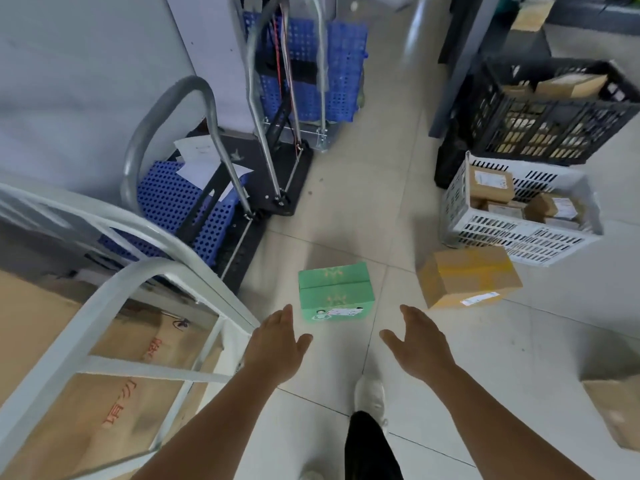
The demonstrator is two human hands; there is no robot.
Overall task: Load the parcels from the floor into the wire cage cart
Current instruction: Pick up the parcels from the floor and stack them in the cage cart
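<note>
Hands, left hand (275, 344) and right hand (417, 341), are being held open short of the green parcel (334, 292); uneven side pressure could let it slip.

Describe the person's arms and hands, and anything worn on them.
Both forearms are bare up to the frame's edge, with no sleeves in view. The left hand and right hand wear no gloves, and no watch, ring or wristband shows.

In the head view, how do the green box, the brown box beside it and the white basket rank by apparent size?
1. white basket
2. brown box
3. green box
The two boxes look close in size, so their order is unsure.
</note>
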